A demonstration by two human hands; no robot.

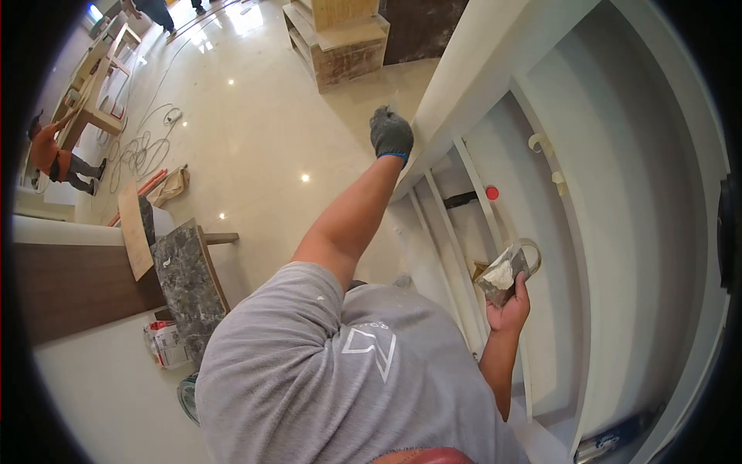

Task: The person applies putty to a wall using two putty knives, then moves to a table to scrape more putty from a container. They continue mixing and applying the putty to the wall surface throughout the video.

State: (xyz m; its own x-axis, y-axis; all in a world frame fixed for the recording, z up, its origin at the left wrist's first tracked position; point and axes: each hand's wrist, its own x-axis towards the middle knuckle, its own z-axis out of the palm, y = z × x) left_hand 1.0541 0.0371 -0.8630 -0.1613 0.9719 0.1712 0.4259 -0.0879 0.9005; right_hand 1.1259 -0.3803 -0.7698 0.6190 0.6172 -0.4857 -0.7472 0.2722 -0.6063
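My left hand (392, 134), in a dark grey glove, is closed at the edge of the pale frame (442, 97). A thin pale blade, like a putty knife's (395, 100), sticks up from it; its handle is hidden. Bare and lower on the right, my right hand (510, 311) grips a grey plate (519, 267) with white putty (501, 275) on it. A ring like a tape roll (539, 255) shows beside the plate; whether they touch I cannot tell.
White shelving with dividers (481, 189) and a red disc (491, 192) is at right. A dark-patterned board (185, 282) stands at left. Cables (143, 151) lie on the glossy floor. Far left, a person in orange (50, 151) is at a wooden bench (97, 116); other legs show at the top.
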